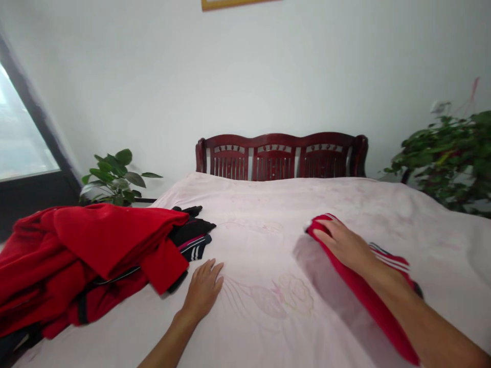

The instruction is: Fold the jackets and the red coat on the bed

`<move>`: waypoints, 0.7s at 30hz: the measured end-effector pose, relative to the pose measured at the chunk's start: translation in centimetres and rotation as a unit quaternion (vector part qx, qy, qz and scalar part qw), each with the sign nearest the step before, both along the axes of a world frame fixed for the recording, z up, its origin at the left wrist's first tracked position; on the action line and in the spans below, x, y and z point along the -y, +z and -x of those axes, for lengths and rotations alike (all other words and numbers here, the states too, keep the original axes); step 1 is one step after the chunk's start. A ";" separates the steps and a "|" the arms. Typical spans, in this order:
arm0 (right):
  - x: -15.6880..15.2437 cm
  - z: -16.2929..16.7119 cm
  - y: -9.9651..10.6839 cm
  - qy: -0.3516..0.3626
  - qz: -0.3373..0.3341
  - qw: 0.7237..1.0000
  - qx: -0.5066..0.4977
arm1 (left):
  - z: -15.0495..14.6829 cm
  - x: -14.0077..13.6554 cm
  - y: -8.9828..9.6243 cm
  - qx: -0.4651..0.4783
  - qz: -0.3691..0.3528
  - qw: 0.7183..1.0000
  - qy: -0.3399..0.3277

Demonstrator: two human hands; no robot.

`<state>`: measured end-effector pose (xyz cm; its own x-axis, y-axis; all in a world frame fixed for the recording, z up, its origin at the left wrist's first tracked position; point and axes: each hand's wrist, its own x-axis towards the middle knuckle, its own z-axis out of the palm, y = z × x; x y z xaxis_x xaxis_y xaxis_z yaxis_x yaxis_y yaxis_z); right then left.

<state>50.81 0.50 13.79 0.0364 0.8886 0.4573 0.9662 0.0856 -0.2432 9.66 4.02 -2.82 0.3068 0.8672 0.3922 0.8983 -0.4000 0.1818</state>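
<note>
red knit garment [368, 301], looked soft, light and floppy, draped under the right forearm on the pale pink bedcover [268, 225].
probably best pinched at the far folded edge near the fingertips, since cloth like that would sag and slide if grabbed mid-length. right hand [345, 244] lay palm down on top of it, fingers spread, pressing rather than gripping. left hand [203, 289] rested flat and loose on the cover, holding nothing, just beside the pile of red and black clothes [95, 255].
</note>
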 end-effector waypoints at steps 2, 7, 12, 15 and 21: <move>-0.6 1.8 0.2 0.095 0.018 0.990 -0.102 | 0.3 -0.1 -0.2 0.004 0.000 1.000 -0.008; 0.3 -1.8 -4.0 -0.083 0.048 0.980 -0.177 | 0.9 -0.6 -0.8 -0.001 -0.001 1.000 -0.016; 3.2 -3.5 -7.9 -0.133 0.177 0.969 -0.113 | 0.7 -0.8 -0.8 -0.011 -0.003 1.000 -0.008; 4.0 -1.4 -8.5 -0.156 0.196 0.967 -0.048 | 0.7 -0.8 -0.9 0.006 0.001 1.000 -0.012; 4.2 1.2 -7.1 -0.164 0.228 0.934 -0.221 | 1.5 -0.7 -0.9 0.149 0.044 0.984 -0.087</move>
<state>49.58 -3.74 6.70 0.4364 0.8953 -0.0892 0.7191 -0.4066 -0.5635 8.19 4.70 -3.70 0.3365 0.8465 0.4125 0.7188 -0.5139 0.4683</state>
